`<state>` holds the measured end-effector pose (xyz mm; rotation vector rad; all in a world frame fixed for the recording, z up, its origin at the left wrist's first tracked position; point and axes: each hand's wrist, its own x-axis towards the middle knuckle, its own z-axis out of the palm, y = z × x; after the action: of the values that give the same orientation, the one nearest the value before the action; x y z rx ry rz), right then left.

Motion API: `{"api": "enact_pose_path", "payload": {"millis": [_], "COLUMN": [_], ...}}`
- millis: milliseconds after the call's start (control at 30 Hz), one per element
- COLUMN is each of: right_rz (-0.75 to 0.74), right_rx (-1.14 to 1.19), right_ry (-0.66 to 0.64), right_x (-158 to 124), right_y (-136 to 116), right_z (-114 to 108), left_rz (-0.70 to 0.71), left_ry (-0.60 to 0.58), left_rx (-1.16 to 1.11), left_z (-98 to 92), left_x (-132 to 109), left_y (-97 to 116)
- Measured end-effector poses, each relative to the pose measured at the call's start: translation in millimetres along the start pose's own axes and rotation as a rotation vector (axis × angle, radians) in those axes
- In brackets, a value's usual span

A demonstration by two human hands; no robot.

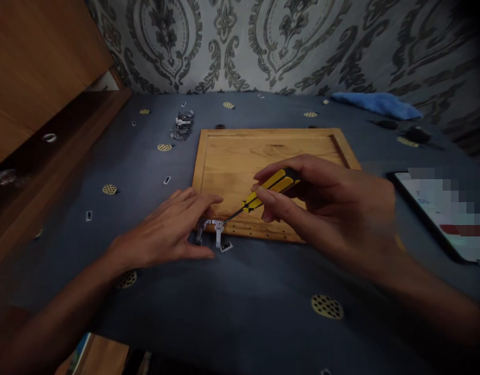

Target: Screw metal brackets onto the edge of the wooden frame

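Note:
My right hand (321, 200) grips a yellow and black screwdriver (269, 190), slanted so that its tip meets a small metal bracket or hook (214, 226). That metal piece sits at the near left corner of a wooden board (259, 156) with a raised rim, and part of it hangs over the board's near edge. A row of small dark holes runs along that edge. Beside the metal piece, my left hand (165, 226) lies with thumb and fingers apart around it. Whether its fingers touch the piece I cannot make out.
Several more metal pieces (182, 125) lie left of the board's far corner. A blue cloth (376, 104) and dark objects (411, 133) are at the back right. To the right lies a tablet or phone (435, 213). A wooden cabinet (44, 67) borders the left side; a patterned wall rises behind.

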<state>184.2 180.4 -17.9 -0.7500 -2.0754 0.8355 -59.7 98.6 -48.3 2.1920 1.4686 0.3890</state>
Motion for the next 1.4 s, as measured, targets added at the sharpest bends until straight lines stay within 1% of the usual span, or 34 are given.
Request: {"api": "enact_pose_path", "payload": {"millis": [200,400,633,1000,1233,1400], "right_rz": [0.033,0.000,-0.023,-0.030,-0.008,-0.016], "right_rx": [0.007,0.030,-0.006,0.048,0.009,0.004], "right_ry": [-0.004,-0.003,-0.010,-0.004,-0.005,0.001], "right_x": [-0.6,0.6,0.9,1.1,0.9,1.3], "right_y": [-0.1,0.8,0.8,2.7,1.1,2.4], "right_z": [0.4,0.1,0.3,-0.7,-0.2,0.3], "left_rz": [-0.032,0.018,-0.006,-0.011,-0.033,-0.014], "left_ry": [-0.030,-0.068,-0.107,-0.087,-0.101,-0.081], "left_rx": [-0.015,-0.022,0.018,-0.011,-0.042,-0.054], "left_z": [-3.8,-7.3,-11.1,-8.6,-8.3,-7.1], "left_x": [-1.4,-3.8,-5.4,-6.7,-5.2,-6.1], "left_y": [3.1,4.4,5.8,2.1,3.6,2.2]}}
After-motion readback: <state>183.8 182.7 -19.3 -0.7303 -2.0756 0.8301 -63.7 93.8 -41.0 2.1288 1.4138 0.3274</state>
